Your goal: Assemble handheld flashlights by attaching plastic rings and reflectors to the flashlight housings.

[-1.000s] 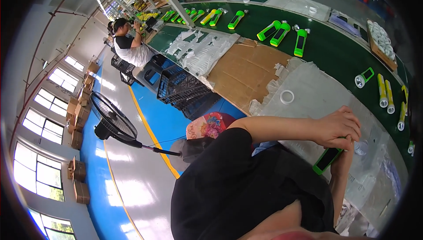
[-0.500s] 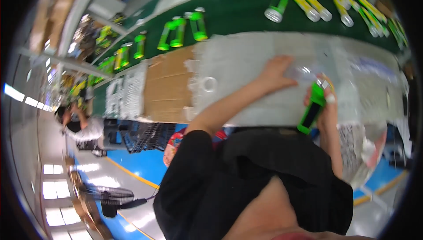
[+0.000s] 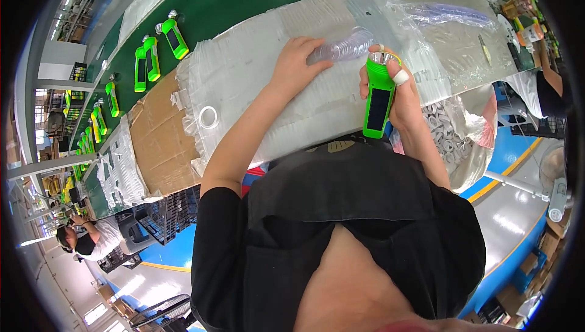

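Observation:
My right hand (image 3: 407, 97) is wrapped round a green flashlight (image 3: 379, 101) with a dark panel on its side. The flashlight's silvery reflector end points away from me, and a white band circles one of that hand's fingers. To the left, the thumb and fingers of my left hand (image 3: 296, 65) are at either side of the near-left end of a stack of clear plastic discs (image 3: 347, 46), holding it. The stack lies on the plastic-covered work surface (image 3: 262, 109). A loose white ring (image 3: 208, 117) lies to the left of my left forearm.
Several green flashlights (image 3: 173, 38) stand along the green belt (image 3: 213, 6) beyond the work surface. A bag of white rings (image 3: 443, 134) hangs at the near right. Brown cardboard (image 3: 159, 134) covers the left part. Co-workers (image 3: 91, 237) sit at left and right.
The head view has turned, so the bench appears tilted and shifted left. My left fingers have come in around the end of the disc stack. My right hand still holds the flashlight.

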`<state>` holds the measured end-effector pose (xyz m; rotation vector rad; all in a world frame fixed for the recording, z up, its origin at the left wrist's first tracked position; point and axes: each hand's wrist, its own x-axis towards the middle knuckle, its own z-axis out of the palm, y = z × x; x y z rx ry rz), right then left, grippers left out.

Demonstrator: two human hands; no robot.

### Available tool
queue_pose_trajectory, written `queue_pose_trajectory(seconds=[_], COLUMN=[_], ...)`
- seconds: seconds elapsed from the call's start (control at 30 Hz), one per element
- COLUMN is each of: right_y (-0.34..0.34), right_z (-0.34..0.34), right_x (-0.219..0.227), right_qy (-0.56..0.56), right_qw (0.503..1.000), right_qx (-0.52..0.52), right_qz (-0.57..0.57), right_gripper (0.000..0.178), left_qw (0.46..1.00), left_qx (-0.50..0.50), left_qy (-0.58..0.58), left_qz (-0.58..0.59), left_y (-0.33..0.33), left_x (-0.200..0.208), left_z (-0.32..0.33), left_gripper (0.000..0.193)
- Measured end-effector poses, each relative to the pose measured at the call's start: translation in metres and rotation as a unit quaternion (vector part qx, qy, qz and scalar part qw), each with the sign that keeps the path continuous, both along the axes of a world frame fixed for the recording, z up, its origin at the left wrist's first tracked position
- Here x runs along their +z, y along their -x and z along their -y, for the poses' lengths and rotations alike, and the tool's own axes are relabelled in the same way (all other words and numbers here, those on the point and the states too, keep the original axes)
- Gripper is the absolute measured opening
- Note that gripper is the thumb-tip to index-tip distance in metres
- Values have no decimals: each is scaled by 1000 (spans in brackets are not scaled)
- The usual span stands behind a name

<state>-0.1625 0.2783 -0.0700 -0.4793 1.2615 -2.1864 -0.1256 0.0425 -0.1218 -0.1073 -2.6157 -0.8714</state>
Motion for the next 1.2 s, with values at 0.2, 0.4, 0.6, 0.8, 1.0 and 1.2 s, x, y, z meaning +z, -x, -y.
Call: queue_pose_trajectory(seconds=[0.2, 0.4, 0.6, 0.8, 1.0, 1.2], right_y=[-12, -20, -27, -42, -23, -10], right_z=[20, 47, 60, 80, 126, 159], right_x=[14, 26, 26, 23, 19, 13], right_qy=[-55, -55, -73, -49, 42, 62], right_qw=[996, 987, 971, 968, 963, 961], right_qx=[73, 150, 219, 246, 211, 130], right_qz=[8, -16, -68, 10, -161, -238], right_gripper=[52, 40, 38, 33, 30, 34], left_qw=[976, 990, 979, 977, 977, 941], left_qx=[-38, -68, -103, -52, 81, 293], left_qy=[-210, -38, -51, -41, -27, 170], left_qz=[-46, -121, -168, -203, -195, 9], left_y=[-32, -67, -77, -87, -117, -214], left_x=[55, 71, 71, 57, 72, 47], left_z=[-19, -20, -14, -2, 29, 98], left_gripper=[46, 42, 35, 33, 38, 56])
